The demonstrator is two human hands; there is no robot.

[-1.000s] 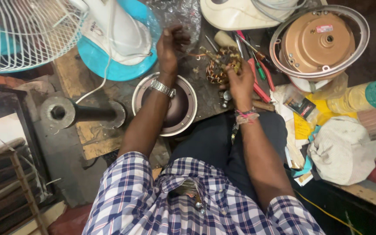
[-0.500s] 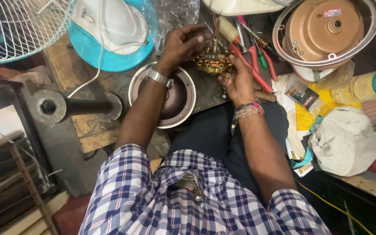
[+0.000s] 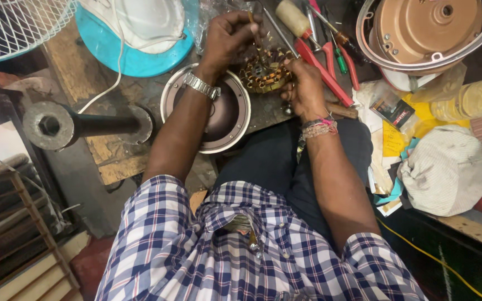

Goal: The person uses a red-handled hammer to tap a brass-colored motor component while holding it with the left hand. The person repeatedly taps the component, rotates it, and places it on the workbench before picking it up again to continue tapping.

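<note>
— Since a moment ago, what has moved?

— Both hands have come nearer to the body, and the stator (image 3: 264,72) came with them. Before, the left hand was reaching far forward into the pile of parts; now it is bent over the stator.

— Where is the stator now?

— It lies on the dark bench, just beside the right hand (image 3: 303,89) on its inner side, and just under the left hand (image 3: 227,36). It is a round ring with copper coils around it.

— How does each hand stand?

— The right hand is partly closed, its fingers curled against the rim of the stator and holding it. The left hand is closed in a pinch on a thin tool (image 3: 252,28), whose tip points down at the coils. I cannot tell what kind of tool it is.

— What is close to the hands?

— Below the left wrist is a round metal bowl (image 3: 235,120), touching the forearm in the view. Just past the right hand lie red pliers (image 3: 322,64) and a few screwdrivers (image 3: 338,56).

— And further out?

— Well beyond the right hand there is a copper-coloured motor cover (image 3: 425,28), and to that side a pale cloth (image 3: 447,170) on yellow papers. Far past the left hand stand a blue and white fan base (image 3: 140,33), a white grille (image 3: 12,25) and a dark pipe (image 3: 79,125).
</note>
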